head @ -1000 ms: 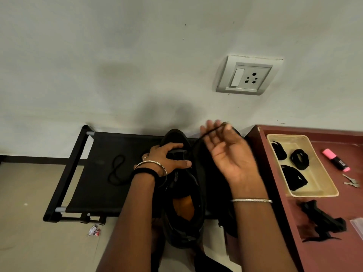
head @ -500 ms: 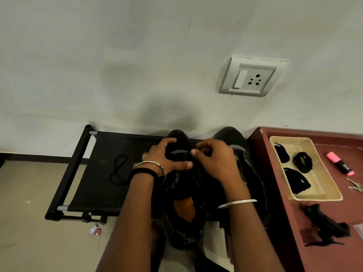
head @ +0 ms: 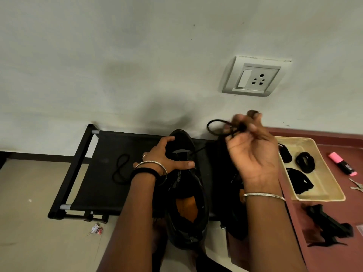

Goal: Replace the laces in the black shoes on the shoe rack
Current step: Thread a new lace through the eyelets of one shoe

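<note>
A black shoe [head: 186, 193] with an orange insole lies on the black shoe rack [head: 102, 185], toe toward the wall. My left hand [head: 167, 158] grips its toe end, thumb across the eyelets. My right hand [head: 249, 150] is raised above the second black shoe [head: 233, 185], which my arm partly hides. That hand pinches a black lace [head: 218, 126] that loops at the fingertips and runs down to the first shoe's eyelets. Another black lace [head: 120, 169] lies loose on the rack's left part.
A cream tray [head: 322, 173] holding three coiled black laces sits on the maroon table [head: 334, 258] at right. A pink highlighter [head: 341, 165], keys [head: 356, 186] and a black object [head: 330, 226] lie on the table. A wall socket [head: 253, 77] is above.
My right hand has lifted from the shoe's eyelets up and to the right, drawing the lace out into a loop. The left hand stays on the shoe's toe.
</note>
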